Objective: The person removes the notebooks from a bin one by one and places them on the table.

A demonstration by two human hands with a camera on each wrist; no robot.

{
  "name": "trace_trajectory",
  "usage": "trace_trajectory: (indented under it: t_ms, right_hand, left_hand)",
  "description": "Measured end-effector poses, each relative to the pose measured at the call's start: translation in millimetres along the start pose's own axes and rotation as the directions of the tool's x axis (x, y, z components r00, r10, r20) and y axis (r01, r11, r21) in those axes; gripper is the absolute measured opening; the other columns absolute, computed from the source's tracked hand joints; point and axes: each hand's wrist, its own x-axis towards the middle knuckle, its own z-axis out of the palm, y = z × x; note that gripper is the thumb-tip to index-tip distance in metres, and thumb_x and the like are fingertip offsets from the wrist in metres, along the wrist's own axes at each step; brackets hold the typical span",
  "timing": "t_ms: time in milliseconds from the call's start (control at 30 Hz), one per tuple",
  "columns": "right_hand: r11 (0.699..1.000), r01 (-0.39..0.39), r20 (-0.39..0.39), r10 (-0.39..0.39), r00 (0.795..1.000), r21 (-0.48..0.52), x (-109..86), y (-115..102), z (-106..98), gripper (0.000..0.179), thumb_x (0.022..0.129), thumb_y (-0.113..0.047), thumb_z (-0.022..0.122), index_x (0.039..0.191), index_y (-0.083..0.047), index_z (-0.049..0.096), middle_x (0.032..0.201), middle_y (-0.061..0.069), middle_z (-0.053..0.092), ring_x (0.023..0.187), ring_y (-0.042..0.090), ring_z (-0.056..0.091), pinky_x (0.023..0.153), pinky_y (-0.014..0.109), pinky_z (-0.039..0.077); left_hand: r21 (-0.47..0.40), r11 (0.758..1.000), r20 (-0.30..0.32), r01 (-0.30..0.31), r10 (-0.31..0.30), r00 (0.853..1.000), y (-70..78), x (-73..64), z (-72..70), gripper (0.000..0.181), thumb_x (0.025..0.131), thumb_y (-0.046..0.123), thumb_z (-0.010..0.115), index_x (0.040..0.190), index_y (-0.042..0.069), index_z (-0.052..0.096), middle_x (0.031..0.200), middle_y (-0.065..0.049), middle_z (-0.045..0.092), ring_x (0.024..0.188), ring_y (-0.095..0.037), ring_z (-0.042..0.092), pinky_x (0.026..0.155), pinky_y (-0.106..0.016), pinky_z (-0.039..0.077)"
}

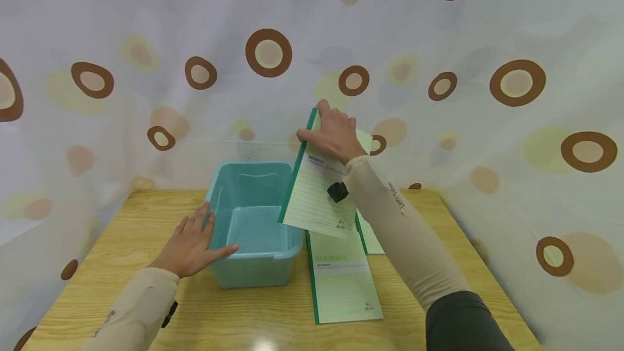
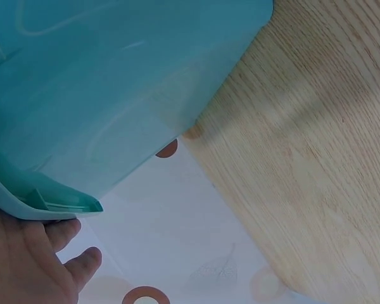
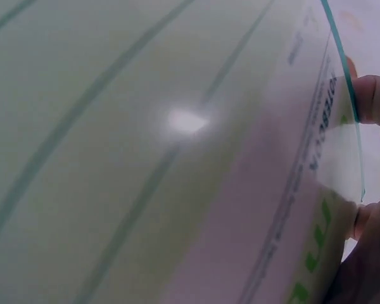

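Note:
A pale green notebook [image 1: 317, 194] with a dark green spine hangs tilted above the table, its top edge gripped between the thumb and fingers of my right hand [image 1: 333, 131]. Its lined cover [image 3: 145, 158] fills most of the right wrist view. My left hand [image 1: 190, 245] rests with spread fingers on the near left rim of a light blue plastic bin [image 1: 253, 272]. In the left wrist view, fingertips [image 2: 82, 266] show by the bin's rim. Below the raised notebook, another notebook [image 1: 343, 291] lies flat on the table, right of the bin.
A further notebook [image 1: 371, 234] lies behind the right forearm, mostly hidden. The wooden table [image 1: 146, 221] runs back to a white curtain [image 1: 302, 4] with brown and yellow oval patterns, which also hangs along both sides.

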Motion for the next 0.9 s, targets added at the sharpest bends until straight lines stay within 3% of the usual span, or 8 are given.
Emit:
trace_trajectory:
  t_ms: [400, 767, 900]
  right_hand:
    - [0.997, -0.011, -0.001, 0.011, 1.0, -0.076, -38.5, 109.8, 8.1, 0.045, 0.08, -0.034, 0.059, 0.114, -0.005, 0.049, 0.092, 0.013, 0.055, 0.081, 0.031, 0.047, 0.08, 0.048, 0.029]
    - [0.993, -0.003, 0.067, 0.012, 0.998, -0.12, -75.7, 198.3, 46.3, 0.032, 0.077, -0.029, 0.062, 0.095, -0.008, 0.047, 0.077, 0.009, 0.045, 0.072, 0.028, 0.041, 0.074, 0.046, 0.027]
    - [0.991, 0.017, 0.129, 0.001, 0.992, -0.134, -87.5, 224.2, 61.0, 0.033, 0.078, -0.029, 0.064, 0.099, -0.008, 0.049, 0.081, 0.009, 0.048, 0.077, 0.03, 0.043, 0.08, 0.053, 0.029]
  left_hand:
    - [0.0, 1.0, -0.003, -0.01, 0.01, 1.0, -3.7, -1.6, 3.0, 0.1, 0.09, 0.067, 0.047, 0.143, -0.017, 0.029, 0.154, -0.033, 0.012, 0.141, -0.047, 0.015, 0.111, -0.062, 0.014]
    - [-0.026, 1.0, 0.011, -0.006, 0.006, 1.0, -4.0, -0.5, 1.0, 0.102, 0.09, 0.067, 0.047, 0.143, -0.017, 0.026, 0.155, -0.033, 0.008, 0.142, -0.048, 0.011, 0.112, -0.062, 0.008]
    - [-0.03, 1.0, 0.017, -0.007, 0.007, 1.0, -1.8, 0.0, -0.5, 0.101, 0.09, 0.066, 0.047, 0.144, -0.017, 0.026, 0.155, -0.033, 0.007, 0.142, -0.047, 0.01, 0.112, -0.062, 0.008]
